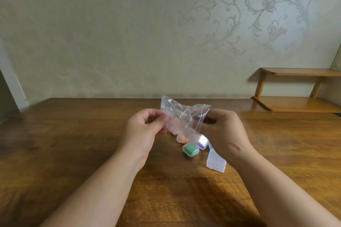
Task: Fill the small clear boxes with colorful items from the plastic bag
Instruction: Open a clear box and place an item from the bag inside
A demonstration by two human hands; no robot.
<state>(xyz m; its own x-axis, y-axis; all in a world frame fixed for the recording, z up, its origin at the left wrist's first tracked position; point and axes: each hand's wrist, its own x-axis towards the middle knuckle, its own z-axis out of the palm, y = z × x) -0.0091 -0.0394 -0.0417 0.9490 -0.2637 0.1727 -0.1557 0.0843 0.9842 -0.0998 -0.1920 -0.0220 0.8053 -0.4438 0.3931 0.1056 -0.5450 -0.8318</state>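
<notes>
I hold a crumpled clear plastic bag (181, 116) above the wooden table (73, 143). My left hand (145, 131) pinches its left edge and my right hand (227, 132) grips its right edge. Something pinkish shows faintly through the bag. Below it on the table stand small clear boxes: one holding an orange item (182, 139), one with a green item (191, 150), one with a purple item (203, 142). A clear box with nothing visible in it (216, 162) lies by my right wrist. Another pinkish box behind the bag is mostly hidden.
The table's far edge meets a patterned wall (129, 33). A two-tier wooden shelf (299, 90) stands at the back right corner of the table.
</notes>
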